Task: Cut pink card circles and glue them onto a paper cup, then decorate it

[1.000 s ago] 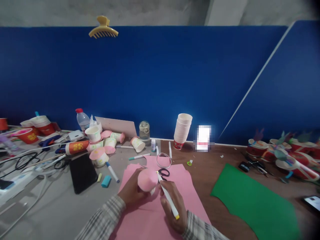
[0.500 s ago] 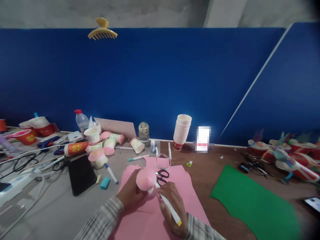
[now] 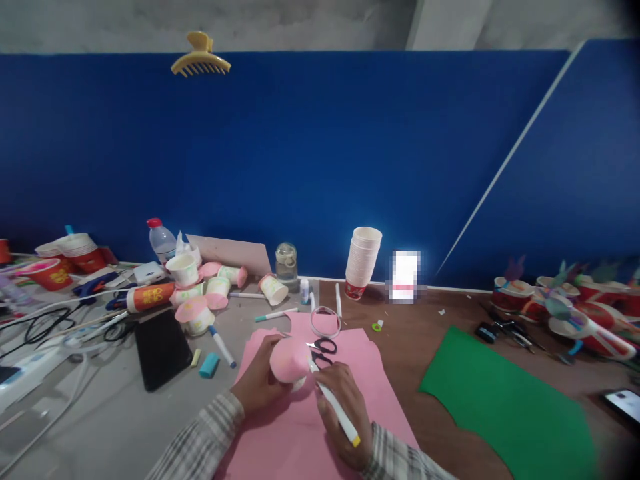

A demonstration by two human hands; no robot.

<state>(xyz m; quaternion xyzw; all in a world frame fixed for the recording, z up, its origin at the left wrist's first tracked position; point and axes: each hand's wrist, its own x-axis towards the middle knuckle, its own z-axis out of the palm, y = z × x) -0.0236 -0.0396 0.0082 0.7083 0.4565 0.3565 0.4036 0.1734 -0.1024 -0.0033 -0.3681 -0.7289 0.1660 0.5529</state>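
Note:
Above the pink paper (image 3: 300, 433), my left hand (image 3: 260, 380) grips a small paper cup (image 3: 299, 385) whose top is covered by a rounded pink paper piece (image 3: 290, 360). Most of the cup is hidden under that piece and behind my fingers. Closed around a white marker with a yellow end (image 3: 340, 415) is my right hand (image 3: 347, 400). The marker's tip meets the right edge of the pink piece. Just beyond my right hand lie scissors with black handles (image 3: 326, 347), partly hidden by the pink piece.
A stack of white paper cups (image 3: 363, 257) stands by the blue partition (image 3: 310, 147). Left are several pink-trimmed cups (image 3: 219, 292), a black phone (image 3: 163, 348) and a blue-capped marker (image 3: 223, 345). Green paper (image 3: 510, 407) lies right, near red cups with paper cutouts (image 3: 513, 293).
The pink piece on the cup has tilted slightly in my left hand. The marker stays against its edge, and the whole view has shifted a little.

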